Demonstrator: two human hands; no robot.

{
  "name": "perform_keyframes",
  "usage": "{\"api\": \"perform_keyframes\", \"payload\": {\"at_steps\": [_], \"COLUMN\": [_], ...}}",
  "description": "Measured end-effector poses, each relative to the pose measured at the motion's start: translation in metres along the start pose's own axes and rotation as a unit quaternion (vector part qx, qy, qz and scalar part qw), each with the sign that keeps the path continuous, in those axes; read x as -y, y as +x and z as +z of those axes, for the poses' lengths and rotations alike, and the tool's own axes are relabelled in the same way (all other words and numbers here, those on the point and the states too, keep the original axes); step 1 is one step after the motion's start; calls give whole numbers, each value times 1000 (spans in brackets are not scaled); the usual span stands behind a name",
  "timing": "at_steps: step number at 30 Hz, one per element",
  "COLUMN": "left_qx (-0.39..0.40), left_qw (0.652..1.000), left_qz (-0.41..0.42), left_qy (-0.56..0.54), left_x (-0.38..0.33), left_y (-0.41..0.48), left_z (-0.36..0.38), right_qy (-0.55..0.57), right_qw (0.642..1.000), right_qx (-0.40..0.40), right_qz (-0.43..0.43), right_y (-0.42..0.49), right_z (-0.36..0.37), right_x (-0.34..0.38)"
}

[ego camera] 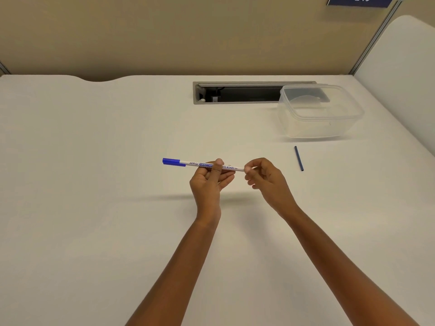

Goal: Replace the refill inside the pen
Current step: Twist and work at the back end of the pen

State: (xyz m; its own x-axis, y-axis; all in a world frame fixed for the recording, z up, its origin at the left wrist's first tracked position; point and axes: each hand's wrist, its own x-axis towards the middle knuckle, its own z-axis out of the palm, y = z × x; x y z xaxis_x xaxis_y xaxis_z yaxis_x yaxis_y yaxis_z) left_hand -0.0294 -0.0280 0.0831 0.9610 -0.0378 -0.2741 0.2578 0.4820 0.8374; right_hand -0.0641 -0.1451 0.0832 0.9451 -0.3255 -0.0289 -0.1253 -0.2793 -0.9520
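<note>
Left hand (211, 178) grips pen (202, 164) level; right hand (266, 178) (seemingly) pinches its end.

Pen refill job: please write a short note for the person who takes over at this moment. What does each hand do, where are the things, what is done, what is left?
Left hand: grip closed on the middle of the pen, held level above the table, blue cap pointing left.
Right hand: fingertips pinch the pen's right end.
Refill: dark blue stick lying on the table, right of the hands, in front of the clear box.
Done: cannot tell whether that refill is the old or the new one.
Left: finish the swap, close the pen.
</note>
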Motion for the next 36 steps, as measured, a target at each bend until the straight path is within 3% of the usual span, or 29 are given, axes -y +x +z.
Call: {"api": "perform_keyframes", "payload": {"at_steps": [4, 8, 10, 15, 23, 28, 31, 36], "left_qx": [6, 9, 8, 0, -1, 6, 13, 11], "left_qw": [1000, 1000, 1000, 1000, 1000, 1000, 1000, 1000], "left_qz": [-4, -4, -3, -6, -10, -14, -13, -13], "left_qy": [-2, -3, 1, 4, -5, -1, 2, 8], "left_x": [2, 2, 2, 3, 4, 6, 6, 7], "left_y": [-1, 0, 0, 0, 2, 1, 0, -1], "left_z": [0, 1, 1, 1, -3, -3, -1, -1], "right_qy": [-47, -87, -77, 77, -79, -117, -72, 58], "right_qw": [997, 994, 996, 990, 996, 991, 997, 987], "right_qx": [-28, -38, -43, -8, -23, -33, -36, 8], "right_qz": [-56, -58, -33, 120, -35, -54, -21, 150], "right_y": [-2, -1, 0, 4, -7, -6, -5, 4], "right_z": [-2, 2, 4, 4, 3, 1, 2, 0], "right_x": [-2, -2, -2, 6, -6, -7, -6, 2]}}
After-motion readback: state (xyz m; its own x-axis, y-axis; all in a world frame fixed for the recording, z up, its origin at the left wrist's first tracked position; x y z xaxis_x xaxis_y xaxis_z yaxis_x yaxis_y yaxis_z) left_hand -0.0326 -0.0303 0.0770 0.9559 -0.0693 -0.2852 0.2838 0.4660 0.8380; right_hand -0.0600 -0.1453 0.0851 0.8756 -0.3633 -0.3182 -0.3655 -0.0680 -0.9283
